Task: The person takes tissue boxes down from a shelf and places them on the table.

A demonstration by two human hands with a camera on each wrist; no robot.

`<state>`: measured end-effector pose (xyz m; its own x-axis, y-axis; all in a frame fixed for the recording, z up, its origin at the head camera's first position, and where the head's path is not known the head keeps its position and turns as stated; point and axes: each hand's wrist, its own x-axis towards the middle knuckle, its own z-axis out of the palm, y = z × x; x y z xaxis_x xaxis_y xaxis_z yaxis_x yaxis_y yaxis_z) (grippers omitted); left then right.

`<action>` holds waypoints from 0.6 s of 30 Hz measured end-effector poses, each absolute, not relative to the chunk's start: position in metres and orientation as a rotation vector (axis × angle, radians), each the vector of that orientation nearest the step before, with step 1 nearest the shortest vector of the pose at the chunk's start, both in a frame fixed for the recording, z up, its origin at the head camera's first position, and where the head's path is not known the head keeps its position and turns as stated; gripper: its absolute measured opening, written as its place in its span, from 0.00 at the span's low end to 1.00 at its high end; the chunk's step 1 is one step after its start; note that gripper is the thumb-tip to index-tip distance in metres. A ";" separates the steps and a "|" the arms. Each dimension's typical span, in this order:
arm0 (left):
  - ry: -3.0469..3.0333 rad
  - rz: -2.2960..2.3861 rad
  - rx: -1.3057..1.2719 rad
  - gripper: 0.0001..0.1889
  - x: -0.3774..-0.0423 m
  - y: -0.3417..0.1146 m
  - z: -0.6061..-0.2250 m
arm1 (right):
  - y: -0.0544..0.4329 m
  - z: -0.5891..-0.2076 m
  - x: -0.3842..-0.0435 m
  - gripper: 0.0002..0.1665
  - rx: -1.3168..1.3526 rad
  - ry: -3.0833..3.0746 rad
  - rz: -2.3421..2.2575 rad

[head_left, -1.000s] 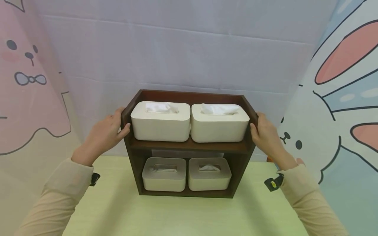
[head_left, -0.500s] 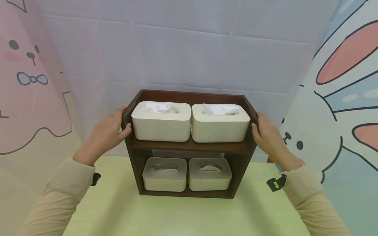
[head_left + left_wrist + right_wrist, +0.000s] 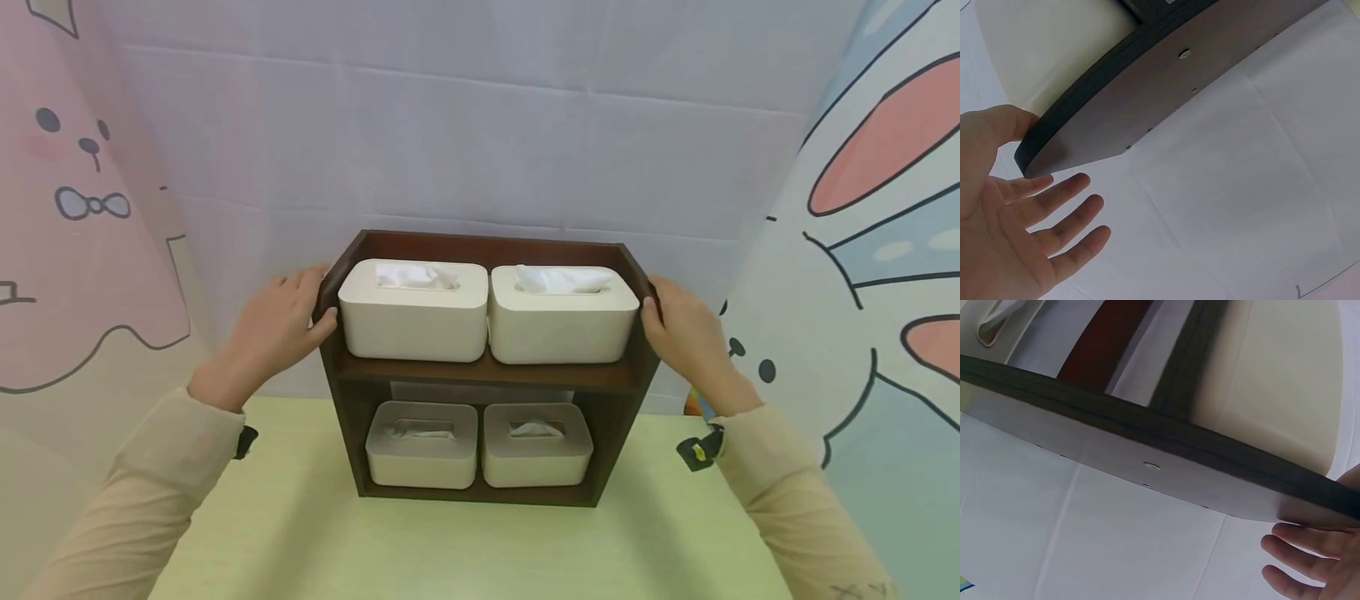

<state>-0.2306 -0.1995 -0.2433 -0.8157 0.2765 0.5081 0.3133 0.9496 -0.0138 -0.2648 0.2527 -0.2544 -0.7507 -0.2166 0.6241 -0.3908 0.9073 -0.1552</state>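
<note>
A dark brown two-tier shelf [image 3: 480, 377] stands upright on the table, tissue boxes on both tiers. My left hand [image 3: 277, 321] is at its upper left side. In the left wrist view, the thumb [image 3: 1013, 122] touches the panel's front edge, and the other fingers are spread, mostly off the panel. At the upper right side, my right hand [image 3: 682, 329] holds the edge with the thumb on the inner side and a finger against the outer face. The upper tier holds a left box [image 3: 412, 329] and a right box [image 3: 562, 333]; white tissue pokes from each.
Below sit a lower left tissue box [image 3: 422, 458] and a lower right tissue box [image 3: 537, 458]. The pale green table [image 3: 480, 550] reaches toward me. A white cloth backdrop [image 3: 465, 150] hangs close behind; printed cloths with cartoon animals flank both sides.
The left fingers have spread apart and lifted slightly along the shelf side. The right hand has shifted up a little. The view has moved slightly; the shelf and boxes keep their arrangement.
</note>
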 end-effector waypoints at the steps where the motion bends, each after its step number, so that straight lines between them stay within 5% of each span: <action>1: -2.575 -0.098 -0.419 0.28 -0.230 -0.198 -0.241 | 0.252 -0.252 -0.266 0.20 0.429 -2.458 0.361; 18: -2.644 -0.041 -0.543 0.29 -0.250 -0.165 -0.214 | 0.249 -0.230 -0.276 0.23 0.462 -2.620 0.206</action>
<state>-0.2501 -0.1645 -0.2141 -0.8270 0.3684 0.4247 0.3814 0.9226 -0.0576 -0.2761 0.2486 -0.2303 -0.8333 -0.2859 0.4732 -0.3565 0.9320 -0.0646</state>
